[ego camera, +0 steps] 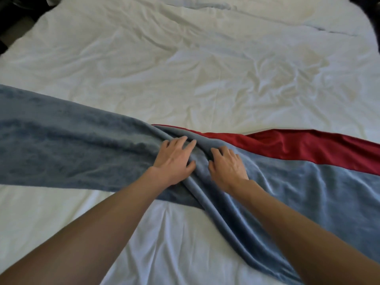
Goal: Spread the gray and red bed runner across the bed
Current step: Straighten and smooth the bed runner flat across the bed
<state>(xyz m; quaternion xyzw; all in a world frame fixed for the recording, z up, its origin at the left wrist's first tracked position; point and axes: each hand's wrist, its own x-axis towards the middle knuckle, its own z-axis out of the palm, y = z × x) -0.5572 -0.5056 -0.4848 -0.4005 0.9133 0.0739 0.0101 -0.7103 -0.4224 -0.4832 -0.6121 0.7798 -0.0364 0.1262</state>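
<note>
Head view takes in one bed (185, 58), one runner (72, 145) and two bare hands.

The bed fills nearly the whole view, covered in creased white bedding.

The runner lies across the bed's near half, from the 9 o'clock edge to the 3 o'clock edge. Its left stretch shows only gray plush and lies fairly flat. At the centre the cloth is twisted and bunched into long folds that run down toward 5 o'clock and off the lower edge. On the right stretch one red band (308, 145) runs along the far side of the gray, from the twist out to 3 o'clock.

One left forearm (92, 223) reaches in from 7 o'clock. The left hand (174, 159) rests palm down on the gray cloth just left of the twist, its fingers (181, 140) straight and spread toward 1 o'clock, the thumb against the fold.

One right forearm (298, 227) comes in from 4 o'clock. The right hand (228, 165) sits palm down just right of the twist, near the left hand but apart from it. Its fingers (218, 151) are bent, tips against the ridge of the fold; whether they pinch the cloth or only press it cannot be told.
</note>
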